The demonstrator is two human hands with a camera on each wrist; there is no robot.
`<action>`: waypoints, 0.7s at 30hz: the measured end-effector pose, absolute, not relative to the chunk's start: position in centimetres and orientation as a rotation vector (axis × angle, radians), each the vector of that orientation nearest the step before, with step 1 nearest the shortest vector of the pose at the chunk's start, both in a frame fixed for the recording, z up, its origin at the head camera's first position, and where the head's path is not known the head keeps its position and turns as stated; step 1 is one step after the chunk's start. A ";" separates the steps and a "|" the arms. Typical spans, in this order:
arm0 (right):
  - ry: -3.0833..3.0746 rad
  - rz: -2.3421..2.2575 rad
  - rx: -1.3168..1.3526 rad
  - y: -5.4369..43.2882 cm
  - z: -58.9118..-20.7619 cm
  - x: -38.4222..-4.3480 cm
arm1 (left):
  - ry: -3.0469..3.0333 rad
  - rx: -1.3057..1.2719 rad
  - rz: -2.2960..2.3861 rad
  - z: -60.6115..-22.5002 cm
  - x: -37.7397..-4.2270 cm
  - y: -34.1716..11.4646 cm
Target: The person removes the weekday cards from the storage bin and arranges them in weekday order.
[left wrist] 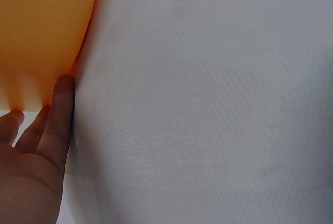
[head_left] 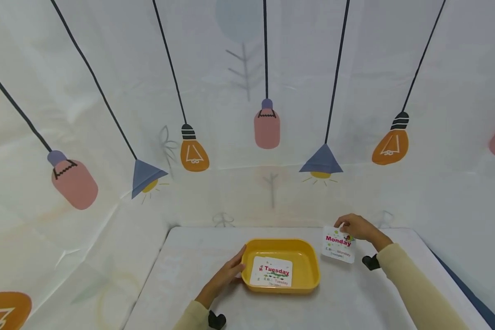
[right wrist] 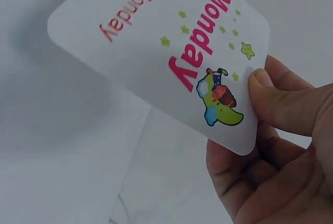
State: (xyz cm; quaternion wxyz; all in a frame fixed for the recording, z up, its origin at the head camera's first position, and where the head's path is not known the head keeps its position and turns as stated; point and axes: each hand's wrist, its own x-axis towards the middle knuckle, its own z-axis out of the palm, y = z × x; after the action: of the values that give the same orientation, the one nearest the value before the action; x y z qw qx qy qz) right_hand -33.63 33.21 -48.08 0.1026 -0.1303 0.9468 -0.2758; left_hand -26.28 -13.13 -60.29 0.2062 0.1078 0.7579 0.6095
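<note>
In the head view a yellow tray [head_left: 307, 266] sits on the white table. Inside it, toward the left, lies a white card [head_left: 268, 278] printed "Tuesday". My left hand [head_left: 227, 271] touches the tray's left side; the left wrist view shows fairly straight fingers [left wrist: 61, 102] against the outer wall of the tray [left wrist: 44, 31]. To the right of the tray, my right hand [head_left: 359, 228] pinches a white card [head_left: 334, 251] printed "Monday" by its edge, tilted above the table. Close up, the right thumb [right wrist: 276, 102] presses the front of the card [right wrist: 156, 42], fingers behind.
The white table [head_left: 181, 256] reaches back to a pale wall covering [head_left: 231, 192] printed with hanging lamps. A black heart-shaped piece [head_left: 217, 320] is at the left wrist, and another black piece [head_left: 370, 262] at the right wrist.
</note>
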 end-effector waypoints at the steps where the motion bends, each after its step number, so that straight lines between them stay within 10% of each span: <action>1: 2.808 -0.797 -0.413 33.3 -48.4 -33.7 | 2.108 0.300 1.699 -60.3 -26.3 -13.1; 21: 3.177 -0.559 -0.387 32.6 -53.3 -34.8 | 2.157 0.291 1.681 -60.1 -26.1 -12.9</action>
State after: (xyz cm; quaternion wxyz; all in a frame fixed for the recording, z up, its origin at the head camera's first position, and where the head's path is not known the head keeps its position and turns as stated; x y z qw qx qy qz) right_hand -34.76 32.57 -53.28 -0.0539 -0.1190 0.9765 -0.1717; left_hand -26.05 -12.93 -60.07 0.1947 0.1038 0.7694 0.5995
